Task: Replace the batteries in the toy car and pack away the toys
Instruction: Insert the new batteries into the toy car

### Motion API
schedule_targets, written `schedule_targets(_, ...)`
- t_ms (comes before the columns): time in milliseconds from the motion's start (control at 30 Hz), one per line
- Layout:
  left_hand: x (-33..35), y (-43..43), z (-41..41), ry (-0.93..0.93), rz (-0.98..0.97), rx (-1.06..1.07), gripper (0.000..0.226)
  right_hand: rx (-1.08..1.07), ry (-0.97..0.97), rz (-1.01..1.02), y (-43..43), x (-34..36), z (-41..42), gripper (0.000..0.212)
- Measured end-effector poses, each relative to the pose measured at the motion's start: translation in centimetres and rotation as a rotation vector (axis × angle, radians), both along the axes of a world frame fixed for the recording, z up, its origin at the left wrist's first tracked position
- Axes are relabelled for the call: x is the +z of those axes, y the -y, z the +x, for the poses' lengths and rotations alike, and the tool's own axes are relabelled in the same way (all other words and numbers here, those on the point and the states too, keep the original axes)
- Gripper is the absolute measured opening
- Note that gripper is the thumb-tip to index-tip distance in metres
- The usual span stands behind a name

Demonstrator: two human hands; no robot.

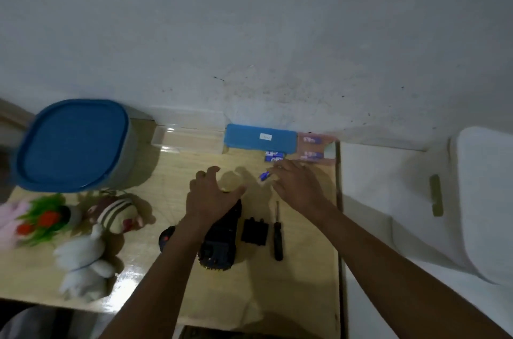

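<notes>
The right hand [294, 183] pinches a blue battery [265, 175] at the tips of its fingers [280, 166]. Spare batteries [273, 157] lie on the bench [305, 269] just beyond those fingertips, within easy reach. The left hand [211, 194] has its fingers [206, 172] spread and loosely curled, holding nothing that shows. It hovers over the nose of the toy car [219, 244], which lies wrist-side of them, apparently underside up, and the hand is likely poised to steady it. The battery cover [254, 230] and screwdriver [277, 236] lie between the wrists, probably set aside so the compartment stays open.
</notes>
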State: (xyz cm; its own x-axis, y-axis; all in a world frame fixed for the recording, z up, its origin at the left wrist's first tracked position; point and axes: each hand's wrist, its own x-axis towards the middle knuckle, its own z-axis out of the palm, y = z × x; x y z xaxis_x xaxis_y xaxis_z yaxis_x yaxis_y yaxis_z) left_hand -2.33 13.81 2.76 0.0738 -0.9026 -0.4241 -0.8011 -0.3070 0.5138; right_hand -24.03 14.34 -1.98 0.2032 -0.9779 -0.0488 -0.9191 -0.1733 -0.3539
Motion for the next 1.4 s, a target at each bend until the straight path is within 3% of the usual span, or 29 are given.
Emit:
schedule_targets(133,-0.7,-3.1,3.5,0.063,0.356,0.018,0.114,0.051,-0.128,0.115,1.3,-0.3,1.7,0.040)
schedule_targets(233,-2.2,-4.7,4.6,-0.086,0.433,0.007,0.098,0.080,-0.236,0.147,2.0,-0.3,2.1,0.035)
schedule_targets(367,-2.7,-6.6,3.7,-0.260,0.328,0.082,0.072,0.077,-0.304,0.144,2.5,-0.7,2.5,0.031)
schedule_targets(467,-2.6,-7.3,3.0,-0.296,0.264,0.120,0.069,-0.009,-0.142,0.146,1.8,-0.4,2.8,0.028)
schedule_targets(667,-2.9,-7.1,3.4,-0.397,0.251,0.155,0.067,-0.344,0.614,0.286,-2.2,3.9,5.3,0.028)
schedule_targets(867,-1.1,-6.5,4.1,-0.850,0.317,0.332,0.031,-0.577,1.025,0.303,-6.7,7.6,7.3,0.028)
schedule_targets(1067,1.9,-6.3,3.5,-1.262,0.408,0.469,0.039,-0.586,1.086,0.225,-8.2,10.2,8.5,0.032)
schedule_targets(1267,4.1,-6.4,2.4,-1.332,0.362,0.410,0.049,-0.461,0.872,0.043,-7.8,12.1,8.9,0.020)
schedule_targets(1400,5.3,-6.6,1.5,-1.351,0.356,0.394,0.050,-0.431,0.871,-0.024,-7.9,12.6,9.0,0.015)
